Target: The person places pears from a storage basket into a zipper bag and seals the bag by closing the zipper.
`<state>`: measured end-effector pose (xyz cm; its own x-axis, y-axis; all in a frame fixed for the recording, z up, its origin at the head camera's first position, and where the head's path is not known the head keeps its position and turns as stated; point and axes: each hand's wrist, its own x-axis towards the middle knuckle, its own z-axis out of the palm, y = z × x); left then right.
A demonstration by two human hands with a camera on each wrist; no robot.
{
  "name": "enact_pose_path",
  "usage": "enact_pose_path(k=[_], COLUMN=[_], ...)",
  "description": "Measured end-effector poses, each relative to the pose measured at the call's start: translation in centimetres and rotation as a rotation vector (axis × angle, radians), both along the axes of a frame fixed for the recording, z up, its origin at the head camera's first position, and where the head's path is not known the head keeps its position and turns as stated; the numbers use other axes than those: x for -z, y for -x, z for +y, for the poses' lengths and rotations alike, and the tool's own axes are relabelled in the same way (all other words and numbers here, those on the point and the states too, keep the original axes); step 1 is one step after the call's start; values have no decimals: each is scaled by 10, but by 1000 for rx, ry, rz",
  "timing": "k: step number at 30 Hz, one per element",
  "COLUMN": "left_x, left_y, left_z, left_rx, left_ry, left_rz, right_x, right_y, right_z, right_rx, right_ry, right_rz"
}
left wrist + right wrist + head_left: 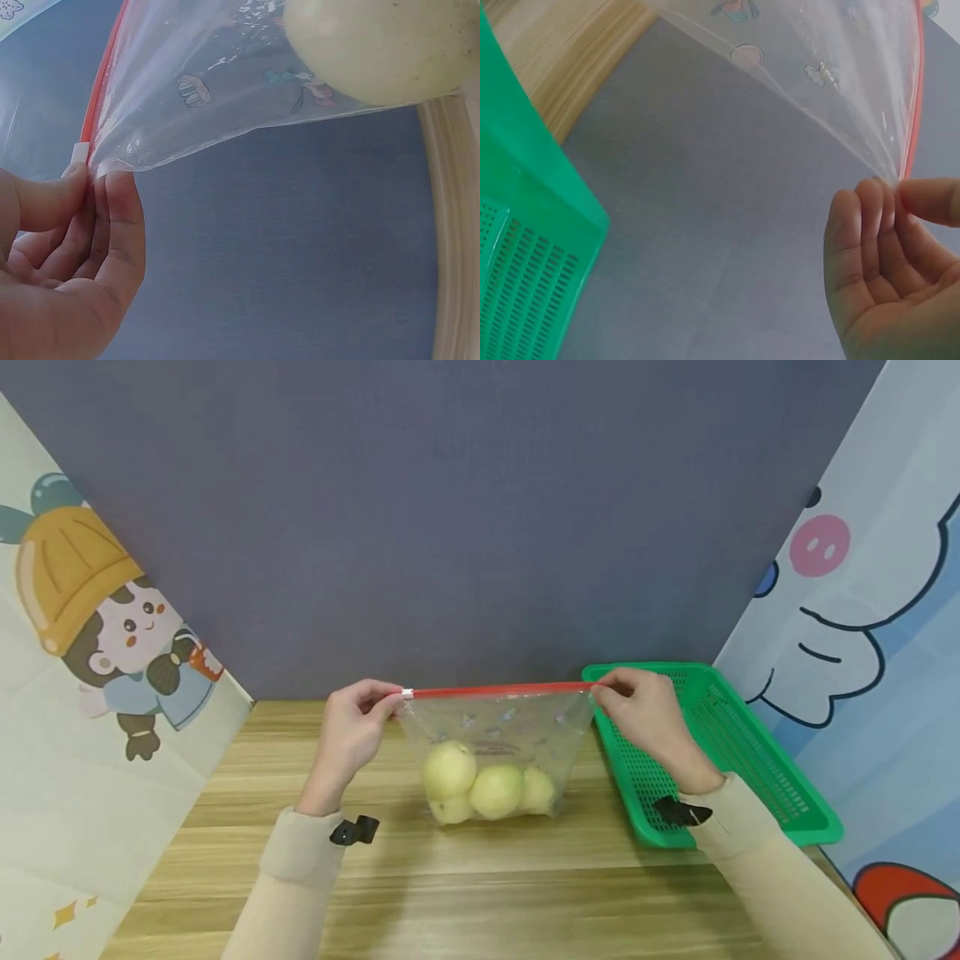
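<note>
Fingers of the left hand (pixel 352 735) curl in and pinch the left end of the red zip strip (pixel 498 691), right at the small white slider (pixel 407 693); in the left wrist view the thumb and forefinger press together on that corner of the bag. The right hand (pixel 648 714) pinches the opposite end of the strip between thumb and fingertips, the rest of its fingers loosely bent, as the right wrist view shows. Between the two hands hangs one clear plastic bag (pixel 498 739), stretched taut along its top edge and held upright above the wooden table (pixel 450 893), its bottom resting on or just over the surface; which of the two cannot be told.

Inside the bag lie pale yellow-green round fruits (pixel 480 785), bunched at the bottom. Four seem to show in the head view, though they overlap and the film blurs their edges, so the count is unsure. Small printed figures dot the bag's film.

One green slotted basket (pixel 750 760) sits on the table just right of the bag, partly covered by the right wrist and sleeve. Each wrist carries a black clip. The left wrist view cuts off all but one fruit.
</note>
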<state>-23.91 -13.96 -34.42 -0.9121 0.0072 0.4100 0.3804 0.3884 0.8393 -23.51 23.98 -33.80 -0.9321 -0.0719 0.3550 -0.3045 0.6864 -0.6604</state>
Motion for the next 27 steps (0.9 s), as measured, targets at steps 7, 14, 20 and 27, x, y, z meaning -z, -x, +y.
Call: enact_pose_path(k=[7, 14, 20, 27], left_x=[-1, 1, 0, 0], left_y=[0, 3, 1, 0], left_z=[0, 3, 7, 11], left_rx=[-4, -10, -3, 1], left_ry=[-18, -41, -47, -58], left_rz=[-1, -3, 1, -1], right_x=[0, -3, -12, -28], right_y=[0, 2, -4, -13], right_z=[1, 1, -6, -35], right_rx=[-3, 1, -18, -48], right_ry=[-3, -44, -86, -210], right_rz=[-17, -17, 3, 165])
